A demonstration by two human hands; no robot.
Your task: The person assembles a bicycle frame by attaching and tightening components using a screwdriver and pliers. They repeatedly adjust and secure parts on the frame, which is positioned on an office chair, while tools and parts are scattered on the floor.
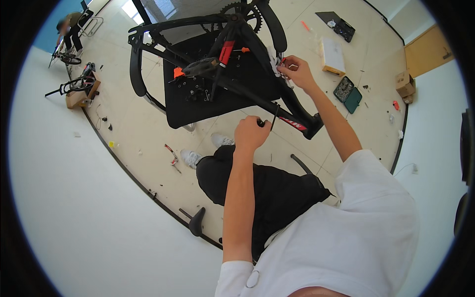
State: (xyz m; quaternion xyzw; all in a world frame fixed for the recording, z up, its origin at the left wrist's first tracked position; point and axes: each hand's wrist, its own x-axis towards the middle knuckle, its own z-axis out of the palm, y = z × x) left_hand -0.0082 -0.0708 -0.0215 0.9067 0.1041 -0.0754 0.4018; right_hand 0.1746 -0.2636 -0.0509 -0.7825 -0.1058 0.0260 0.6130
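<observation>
A black bicycle frame (247, 91) with red patches rests across a black chair seat (185, 115). My left hand (251, 132) is closed around a black thing with a thin dark rod (275, 116), beside the frame's lower tube. Higher up, my right hand (298, 74) pinches at a white crumpled piece (273, 62) against another tube; its fingertips partly hide what they grip. The chainring (253, 17) sits at the frame's far end. Small bolts and parts (200, 95) lie scattered on the seat under the frame, near an orange-handled tool (243, 50).
Black chair armrests (136, 74) flank the seat. On the floor to the right lie a white box (332, 55), an open green case (352, 99) and a black toolbox (345, 30). A bicycle saddle (197, 222) lies by the wall. Another person (73, 28) bends over a bicycle far left.
</observation>
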